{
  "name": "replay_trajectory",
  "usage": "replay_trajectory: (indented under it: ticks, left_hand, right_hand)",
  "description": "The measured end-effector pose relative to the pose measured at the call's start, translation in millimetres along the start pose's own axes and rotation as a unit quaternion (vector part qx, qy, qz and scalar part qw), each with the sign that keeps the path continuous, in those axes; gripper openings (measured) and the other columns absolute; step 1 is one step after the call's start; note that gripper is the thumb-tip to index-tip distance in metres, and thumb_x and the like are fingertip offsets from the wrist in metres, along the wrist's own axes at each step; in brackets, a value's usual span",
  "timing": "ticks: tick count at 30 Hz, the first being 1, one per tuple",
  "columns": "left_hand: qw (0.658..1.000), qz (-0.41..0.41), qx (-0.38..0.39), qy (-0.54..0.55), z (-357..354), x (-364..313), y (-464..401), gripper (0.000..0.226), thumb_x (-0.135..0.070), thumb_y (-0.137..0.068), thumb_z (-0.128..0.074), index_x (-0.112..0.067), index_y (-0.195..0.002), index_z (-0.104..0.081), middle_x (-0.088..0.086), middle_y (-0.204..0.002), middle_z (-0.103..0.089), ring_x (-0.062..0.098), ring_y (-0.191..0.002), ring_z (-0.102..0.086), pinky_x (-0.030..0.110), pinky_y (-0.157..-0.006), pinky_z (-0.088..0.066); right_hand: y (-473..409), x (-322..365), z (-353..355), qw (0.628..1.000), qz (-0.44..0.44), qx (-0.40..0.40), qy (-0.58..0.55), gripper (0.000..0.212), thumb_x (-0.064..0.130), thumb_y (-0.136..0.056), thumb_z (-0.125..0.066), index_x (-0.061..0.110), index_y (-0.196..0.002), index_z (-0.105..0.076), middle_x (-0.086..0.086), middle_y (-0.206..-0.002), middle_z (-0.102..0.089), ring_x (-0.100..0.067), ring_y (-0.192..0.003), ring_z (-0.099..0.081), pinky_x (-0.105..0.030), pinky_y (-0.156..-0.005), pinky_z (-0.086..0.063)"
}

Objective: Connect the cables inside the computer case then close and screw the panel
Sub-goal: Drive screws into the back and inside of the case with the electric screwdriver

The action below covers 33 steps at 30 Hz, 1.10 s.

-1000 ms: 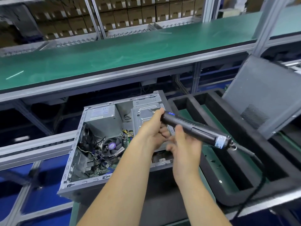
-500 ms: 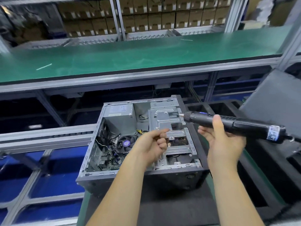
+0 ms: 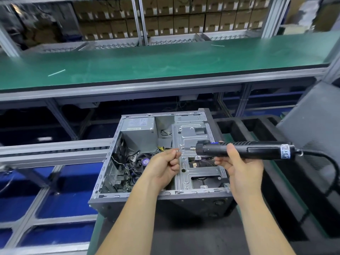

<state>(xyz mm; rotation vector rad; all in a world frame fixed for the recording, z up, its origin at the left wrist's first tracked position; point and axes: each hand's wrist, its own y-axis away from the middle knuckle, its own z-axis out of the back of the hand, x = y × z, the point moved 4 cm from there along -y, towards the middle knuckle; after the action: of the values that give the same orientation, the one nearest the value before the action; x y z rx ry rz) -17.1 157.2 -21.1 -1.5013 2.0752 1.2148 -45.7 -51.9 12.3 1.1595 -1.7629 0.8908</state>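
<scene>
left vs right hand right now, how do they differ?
Left hand pinches a small screw at its fingertips; right hand holds the black electric screwdriver from below, thumb over the barrel. Left hand is curled and compact; right hand is spread wider along the tool. Left hand is over the middle of the open case; right hand is over its right edge. Both hover above the case, with screw and bit tip nearly meeting.

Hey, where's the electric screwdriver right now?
In the head view, the electric screwdriver lies level in the right hand, right of centre above the open computer case, its tip pointing left toward a small screw pinched in the left hand.
</scene>
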Motion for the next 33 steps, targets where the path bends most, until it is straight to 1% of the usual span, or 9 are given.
replay_trajectory:
  ticks: [4,6,12,16,18,22,26,30,33]
  left_hand:
    - [0.999,-0.016,-0.026,-0.026,-2.7,-1.7,-3.4,0.016,0.003,-0.100,-0.048,0.004,-0.109,-0.061,0.004,-0.069,-0.067,0.006,-0.047,-0.040,0.017,-0.041,-0.033]
    - [0.998,-0.021,-0.031,-0.044,-4.6,-2.2,-3.1,0.015,0.002,-0.099,-0.050,0.004,-0.107,-0.062,0.005,-0.070,-0.068,0.007,-0.048,-0.040,0.017,-0.042,-0.033]
    - [0.998,-0.028,-0.016,-0.062,-9.2,-4.3,-1.6,0.013,0.001,-0.099,-0.050,0.004,-0.102,-0.063,0.003,-0.067,-0.061,0.007,-0.050,-0.041,0.015,-0.044,-0.031]
    - [0.995,-0.042,-0.006,-0.085,-8.8,-5.3,-2.0,0.014,0.002,-0.099,-0.051,0.003,-0.100,-0.065,0.002,-0.067,-0.060,0.007,-0.049,-0.041,0.016,-0.046,-0.032]
    - [0.992,-0.059,-0.004,-0.110,-7.9,-5.8,-2.9,0.015,0.003,-0.098,-0.052,0.002,-0.096,-0.067,0.003,-0.068,-0.062,0.007,-0.050,-0.041,0.016,-0.047,-0.033]
    - [0.969,-0.122,-0.024,-0.215,-6.2,-9.4,-5.8,0.016,0.004,-0.096,-0.057,-0.003,-0.090,-0.071,0.003,-0.069,-0.068,0.010,-0.052,-0.042,0.018,-0.047,-0.036]
    - [0.940,-0.167,-0.049,-0.294,-3.8,-11.7,-9.4,0.015,-0.001,-0.094,-0.062,-0.008,-0.089,-0.075,0.004,-0.075,-0.072,0.011,-0.054,-0.043,0.023,-0.053,-0.038]
    - [0.945,-0.162,-0.035,-0.283,-1.6,-11.9,-10.1,0.015,-0.004,-0.096,-0.060,-0.005,-0.091,-0.074,0.005,-0.072,-0.065,0.011,-0.053,-0.042,0.022,-0.051,-0.037]
    - [0.951,-0.140,-0.006,-0.275,-0.9,-13.7,-9.8,0.016,-0.003,-0.097,-0.058,-0.001,-0.090,-0.072,0.003,-0.068,-0.062,0.011,-0.053,-0.040,0.021,-0.050,-0.034]
  right_hand:
    - [-4.3,1.9,0.3,1.000,0.001,0.011,-0.008,0.024,0.045,-0.072,-0.087,0.026,-0.082,-0.075,-0.015,-0.085,-0.075,-0.032,-0.065,-0.070,-0.035,-0.062,-0.060]
    - [-6.2,0.7,0.2,1.000,0.002,0.015,-0.007,0.018,0.039,-0.075,-0.083,0.024,-0.082,-0.075,-0.014,-0.084,-0.075,-0.033,-0.064,-0.069,-0.035,-0.062,-0.059]
    - [-8.3,-4.5,-1.9,1.000,-0.005,0.018,-0.006,0.017,0.038,-0.073,-0.082,0.025,-0.082,-0.075,-0.017,-0.085,-0.074,-0.034,-0.063,-0.068,-0.036,-0.061,-0.059]
    - [-10.8,-5.4,1.8,1.000,-0.009,0.015,-0.003,0.027,0.042,-0.072,-0.085,0.021,-0.083,-0.072,-0.021,-0.088,-0.074,-0.034,-0.063,-0.068,-0.037,-0.061,-0.058]
    - [-12.4,-5.9,3.1,1.000,-0.010,0.013,-0.004,0.023,0.039,-0.074,-0.083,0.021,-0.083,-0.073,-0.020,-0.087,-0.074,-0.034,-0.062,-0.068,-0.037,-0.060,-0.058]
    - [-14.2,-5.2,4.4,1.000,0.000,0.006,0.007,0.025,0.039,-0.074,-0.083,0.018,-0.083,-0.072,-0.020,-0.085,-0.074,-0.034,-0.061,-0.068,-0.036,-0.058,-0.058]
    - [-14.0,-1.4,2.1,0.999,0.024,0.022,0.025,0.029,0.041,-0.074,-0.084,0.016,-0.083,-0.072,-0.019,-0.082,-0.074,-0.033,-0.059,-0.068,-0.035,-0.057,-0.058]
    - [-14.2,4.8,-2.2,0.997,0.041,0.060,0.039,0.043,0.055,-0.071,-0.086,0.016,-0.084,-0.073,-0.018,-0.082,-0.074,-0.035,-0.064,-0.069,-0.036,-0.059,-0.058]
    - [-14.3,8.6,-4.9,0.994,0.052,0.087,0.043,0.041,0.054,-0.074,-0.085,0.017,-0.088,-0.075,-0.016,-0.087,-0.074,-0.035,-0.070,-0.069,-0.039,-0.061,-0.057]
